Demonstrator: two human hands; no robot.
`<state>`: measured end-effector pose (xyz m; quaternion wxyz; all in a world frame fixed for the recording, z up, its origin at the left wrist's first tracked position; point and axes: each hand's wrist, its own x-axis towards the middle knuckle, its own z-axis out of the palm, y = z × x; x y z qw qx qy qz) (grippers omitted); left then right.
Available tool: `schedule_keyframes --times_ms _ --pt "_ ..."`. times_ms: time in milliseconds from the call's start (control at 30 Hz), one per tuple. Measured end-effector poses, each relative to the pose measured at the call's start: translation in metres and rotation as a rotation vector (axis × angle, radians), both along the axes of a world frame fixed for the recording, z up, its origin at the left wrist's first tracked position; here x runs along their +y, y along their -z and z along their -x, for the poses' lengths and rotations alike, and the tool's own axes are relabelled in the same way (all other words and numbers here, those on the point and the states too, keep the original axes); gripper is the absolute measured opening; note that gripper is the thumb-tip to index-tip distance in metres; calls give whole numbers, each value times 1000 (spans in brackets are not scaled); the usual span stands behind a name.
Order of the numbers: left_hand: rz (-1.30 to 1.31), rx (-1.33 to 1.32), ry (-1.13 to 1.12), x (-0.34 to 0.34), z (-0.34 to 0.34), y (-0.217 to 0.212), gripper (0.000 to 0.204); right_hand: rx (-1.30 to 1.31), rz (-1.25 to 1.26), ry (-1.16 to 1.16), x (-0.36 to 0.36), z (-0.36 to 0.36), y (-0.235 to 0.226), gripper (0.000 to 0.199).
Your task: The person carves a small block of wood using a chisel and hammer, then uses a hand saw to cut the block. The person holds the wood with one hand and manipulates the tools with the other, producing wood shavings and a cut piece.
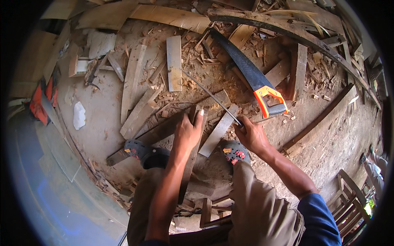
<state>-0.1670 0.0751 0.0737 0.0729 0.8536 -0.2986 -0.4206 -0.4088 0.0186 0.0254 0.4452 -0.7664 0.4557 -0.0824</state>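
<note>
My left hand (188, 133) is closed around the upper end of a narrow dark wooden plank (188, 174), which runs down between my legs. In my right hand (252, 137) is one end of a long thin metal rod (213, 96); its far end points up and left toward the sawdust. What kind of tool the rod is cannot be made out. The rod passes over a wooden beam (219, 100) on the ground. Beyond my right hand lies a handsaw (242, 67) with a dark blade and an orange handle. A short pale board (217, 131) rests between my hands.
Loose boards, such as a pale one (174, 61) and a grey one (133, 82), lie among wood chips. A long curved plank (295, 33) spans the far right. A wooden chair (349, 201) stands at the lower right, and a bluish sheet (53, 176) at the left.
</note>
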Motion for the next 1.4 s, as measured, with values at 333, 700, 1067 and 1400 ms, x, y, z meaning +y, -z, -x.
schedule_keyframes --times_ms 333,700,1067,1400 --pt "318 -547 206 36 12 70 81 -123 -89 48 3 -9 5 33" --pt "475 -668 180 42 31 98 81 17 -139 -83 -1 -16 48 31" --pt "496 -667 182 43 30 105 80 123 -153 -125 -11 -15 45 30" --pt "454 -662 152 33 30 101 81 100 -158 -132 -19 -20 46 33"
